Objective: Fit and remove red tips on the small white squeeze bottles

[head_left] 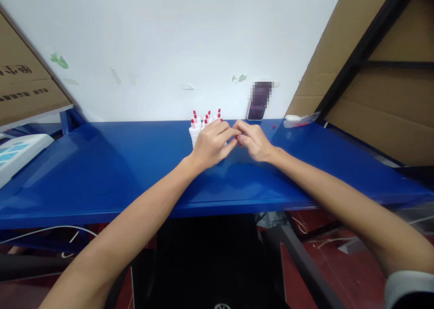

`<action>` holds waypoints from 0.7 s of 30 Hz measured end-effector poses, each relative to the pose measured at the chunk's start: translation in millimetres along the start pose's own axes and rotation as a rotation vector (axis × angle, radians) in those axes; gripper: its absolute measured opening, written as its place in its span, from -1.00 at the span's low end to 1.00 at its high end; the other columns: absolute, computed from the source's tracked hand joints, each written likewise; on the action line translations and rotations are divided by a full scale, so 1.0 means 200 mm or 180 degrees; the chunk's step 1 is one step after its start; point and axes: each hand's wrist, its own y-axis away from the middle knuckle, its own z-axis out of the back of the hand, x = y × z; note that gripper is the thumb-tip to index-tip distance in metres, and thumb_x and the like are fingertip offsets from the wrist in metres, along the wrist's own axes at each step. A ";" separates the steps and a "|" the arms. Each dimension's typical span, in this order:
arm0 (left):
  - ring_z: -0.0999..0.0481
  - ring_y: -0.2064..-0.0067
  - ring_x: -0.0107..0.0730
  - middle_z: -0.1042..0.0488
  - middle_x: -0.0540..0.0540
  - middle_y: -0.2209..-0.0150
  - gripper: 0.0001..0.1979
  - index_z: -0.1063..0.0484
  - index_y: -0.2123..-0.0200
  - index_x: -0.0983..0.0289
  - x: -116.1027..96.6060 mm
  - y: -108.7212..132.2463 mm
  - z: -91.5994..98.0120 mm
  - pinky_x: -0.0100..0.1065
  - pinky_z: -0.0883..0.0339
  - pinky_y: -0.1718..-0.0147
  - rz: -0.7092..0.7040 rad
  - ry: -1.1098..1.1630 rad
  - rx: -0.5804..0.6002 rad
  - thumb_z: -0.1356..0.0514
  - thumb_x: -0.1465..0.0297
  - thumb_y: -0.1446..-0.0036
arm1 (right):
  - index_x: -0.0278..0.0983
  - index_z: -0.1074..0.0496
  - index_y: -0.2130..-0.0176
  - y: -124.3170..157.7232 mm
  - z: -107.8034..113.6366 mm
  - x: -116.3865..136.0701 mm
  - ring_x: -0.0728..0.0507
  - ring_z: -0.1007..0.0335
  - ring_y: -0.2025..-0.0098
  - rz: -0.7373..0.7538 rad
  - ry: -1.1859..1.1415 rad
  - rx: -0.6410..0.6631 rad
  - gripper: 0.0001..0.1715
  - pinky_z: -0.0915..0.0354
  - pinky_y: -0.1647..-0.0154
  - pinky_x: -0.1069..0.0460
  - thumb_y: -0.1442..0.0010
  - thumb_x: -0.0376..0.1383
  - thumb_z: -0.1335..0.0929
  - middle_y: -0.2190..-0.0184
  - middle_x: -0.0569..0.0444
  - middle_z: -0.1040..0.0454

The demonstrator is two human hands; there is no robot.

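Observation:
My left hand (214, 142) and my right hand (253, 140) meet fingertip to fingertip above the blue table. Both are closed in a pinch, and whatever lies between the fingers is hidden or too small to name. Just behind my left hand stands a cluster of several white squeeze bottles (194, 135) with red-tipped nozzles, partly covered by that hand. A small red piece (274, 127), similar in colour to the tips, lies on the table to the right of my right hand.
A phone (257, 110) leans against the white wall (210, 42) behind the blue table (111, 173). Beside it on the right lies a clear plastic bag (301, 119). A white device with blue panels (20, 153) sits at the left edge. Cardboard (400, 105) borders the right side.

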 end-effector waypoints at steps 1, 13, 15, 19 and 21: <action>-0.43 0.29 -0.33 -0.50 0.09 0.34 -0.83 -0.52 0.16 0.27 0.00 0.00 0.00 -0.26 -0.35 0.25 0.0022 0.0052 0.0002 -0.13 0.38 -0.39 | -0.18 -0.22 0.29 0.00 0.00 0.00 -0.08 -0.18 0.47 -0.0007 -0.0055 -0.0009 -0.65 -0.14 0.37 -0.02 -0.43 -0.02 -0.18 0.49 0.19 -0.28; -0.52 0.25 -0.35 -0.57 0.09 0.28 -0.91 -0.50 0.23 0.27 0.00 0.01 -0.02 -0.29 -0.41 0.22 0.0235 0.0624 -0.0073 -0.20 0.41 -0.33 | -0.18 -0.24 0.29 0.00 0.00 0.01 -0.09 -0.22 0.42 -0.0079 -0.0031 -0.0080 -0.67 -0.19 0.34 -0.03 -0.39 -0.02 -0.21 0.46 0.16 -0.30; -0.52 0.25 -0.35 -0.57 0.10 0.28 -0.91 -0.50 0.22 0.28 0.00 0.01 -0.02 -0.29 -0.41 0.21 0.0223 0.0631 -0.0084 -0.20 0.42 -0.33 | -0.18 -0.24 0.29 0.00 0.00 0.01 -0.09 -0.22 0.43 -0.0050 -0.0028 -0.0093 -0.74 -0.19 0.34 -0.03 -0.38 -0.08 -0.22 0.46 0.16 -0.31; -0.52 0.22 -0.34 -0.57 0.12 0.25 -0.88 -0.51 0.21 0.28 -0.01 0.01 -0.01 -0.27 -0.42 0.19 0.0307 0.0604 0.0033 -0.19 0.39 -0.36 | -0.17 -0.23 0.26 0.01 0.01 0.01 -0.09 -0.19 0.48 -0.0152 -0.0001 -0.0132 -0.93 -0.18 0.38 -0.03 -0.30 -0.23 -0.22 0.51 0.19 -0.29; -0.52 0.21 -0.33 -0.57 0.12 0.24 -0.87 -0.50 0.22 0.28 -0.01 0.01 -0.01 -0.26 -0.41 0.17 0.0319 0.0611 0.0079 -0.18 0.37 -0.37 | -0.16 -0.22 0.24 0.01 0.01 0.02 -0.08 -0.15 0.53 -0.0216 -0.0028 -0.0129 -0.98 -0.16 0.41 -0.03 -0.26 -0.28 -0.21 0.55 0.22 -0.26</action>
